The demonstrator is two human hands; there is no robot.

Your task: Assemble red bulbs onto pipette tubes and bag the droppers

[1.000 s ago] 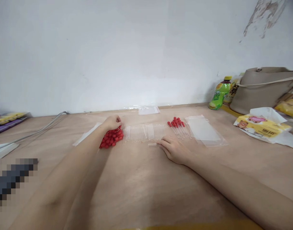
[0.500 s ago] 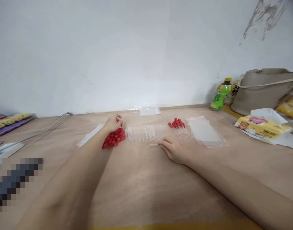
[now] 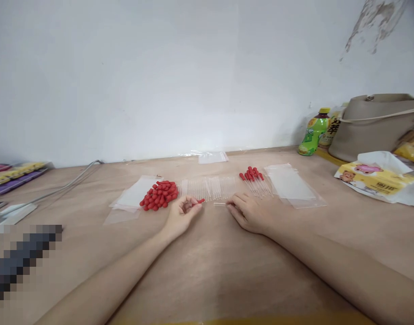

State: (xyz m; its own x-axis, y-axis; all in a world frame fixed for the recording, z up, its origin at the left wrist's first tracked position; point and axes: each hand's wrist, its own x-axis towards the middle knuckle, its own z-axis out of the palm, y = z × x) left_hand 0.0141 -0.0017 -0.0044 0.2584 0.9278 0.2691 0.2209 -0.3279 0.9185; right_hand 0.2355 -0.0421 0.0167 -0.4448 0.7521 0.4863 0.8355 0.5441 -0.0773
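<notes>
Between the thumb and fingers of my left hand (image 3: 184, 215) is a red rubber bulb (image 3: 200, 201), pointing right. My right hand (image 3: 246, 211) pinches a thin clear tube (image 3: 219, 204), whose free end points left toward the bulb; a small gap parts the two. A heap of red bulbs (image 3: 158, 195) lies left of my left hand. Behind both hands a row of clear tubes (image 3: 207, 187) is laid side by side. Several tubes with red bulbs fitted (image 3: 253, 175) lie behind my right hand.
Clear plastic bags lie at the left (image 3: 132, 194), at the right (image 3: 291, 183) and by the wall (image 3: 213, 157). Further right are a green bottle (image 3: 313, 134), a grey bag (image 3: 369, 128) and a yellow tissue pack (image 3: 379, 178). A grey cable (image 3: 70, 184) crosses the left side.
My left hand has moved right and nearer from the red heap, bringing a red bulb close to the tube. My right hand has stayed almost in place with its tube.
</notes>
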